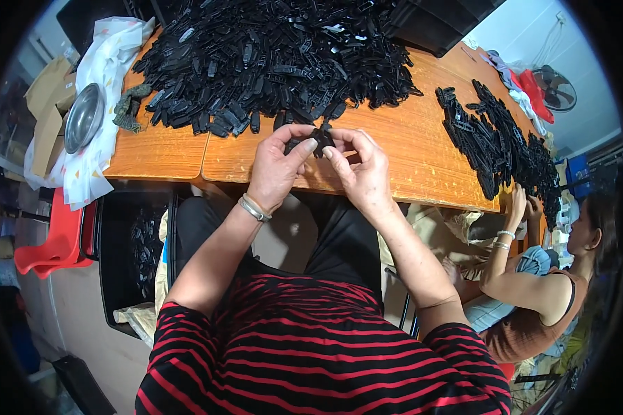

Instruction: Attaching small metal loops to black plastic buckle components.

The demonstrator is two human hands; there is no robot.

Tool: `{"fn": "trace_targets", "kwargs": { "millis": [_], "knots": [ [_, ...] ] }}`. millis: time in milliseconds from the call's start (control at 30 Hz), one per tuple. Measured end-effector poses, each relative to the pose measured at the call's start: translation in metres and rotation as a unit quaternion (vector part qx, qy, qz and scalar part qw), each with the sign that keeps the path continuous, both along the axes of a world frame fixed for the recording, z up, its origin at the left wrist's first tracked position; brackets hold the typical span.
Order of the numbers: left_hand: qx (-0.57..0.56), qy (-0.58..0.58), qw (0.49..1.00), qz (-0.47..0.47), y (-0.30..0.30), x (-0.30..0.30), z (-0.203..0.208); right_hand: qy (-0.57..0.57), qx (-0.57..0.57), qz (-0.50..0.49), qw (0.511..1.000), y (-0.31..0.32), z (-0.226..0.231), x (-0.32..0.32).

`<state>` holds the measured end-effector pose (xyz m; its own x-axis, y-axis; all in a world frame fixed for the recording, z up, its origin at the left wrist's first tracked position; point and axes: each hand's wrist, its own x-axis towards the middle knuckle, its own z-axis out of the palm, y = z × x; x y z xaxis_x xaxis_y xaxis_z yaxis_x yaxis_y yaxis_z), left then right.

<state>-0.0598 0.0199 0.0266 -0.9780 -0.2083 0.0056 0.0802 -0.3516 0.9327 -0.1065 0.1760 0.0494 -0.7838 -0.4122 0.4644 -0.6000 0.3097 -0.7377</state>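
Over the near edge of the wooden table (232,162), my left hand (279,164) and my right hand (365,169) meet at a small black plastic part (322,142). Thumb and fingers of each hand pinch it from either side, so much of its shape is covered. Just beyond my fingertips spreads a large heap of black plastic parts (277,66), many of them long and narrow with rounded ends. A few loose ones lie at the heap's near edge, close to my left hand.
At the right, another person (540,297) sits with hands by a second pile of black parts (491,142). A metal bowl (84,119) rests on white sheeting at the left. Below stand a red chair (62,238) and a black bin (118,290) holding more parts. A black crate (439,24) stands at the back.
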Motion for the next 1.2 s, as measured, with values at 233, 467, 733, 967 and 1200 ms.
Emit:
{"fn": "trace_targets", "kwargs": {
  "millis": [233, 467, 733, 967, 1200],
  "knots": [
    [-0.012, 0.039, 0.999, 0.026, 0.001, 0.005, 0.000, 0.040, 0.005, 0.022, 0.999, -0.002, 0.002, 0.004],
    [-0.036, 0.067, 0.996, 0.052, 0.006, 0.013, -0.007, 0.083, 0.007, 0.021, 0.996, -0.006, -0.004, 0.006],
    [-0.043, 0.057, 0.997, 0.018, 0.011, 0.029, -0.007, 0.069, 0.001, -0.004, 0.998, -0.012, -0.024, 0.025],
    [0.022, 0.031, 0.999, -0.026, 0.000, 0.037, -0.002, -0.012, -0.012, 0.061, 0.998, -0.031, -0.040, 0.044],
    [-0.232, -0.122, 0.939, 0.224, -0.101, 0.091, -0.013, -0.017, 0.076, 0.177, 0.981, -0.022, -0.039, -0.004]
  ]
}}
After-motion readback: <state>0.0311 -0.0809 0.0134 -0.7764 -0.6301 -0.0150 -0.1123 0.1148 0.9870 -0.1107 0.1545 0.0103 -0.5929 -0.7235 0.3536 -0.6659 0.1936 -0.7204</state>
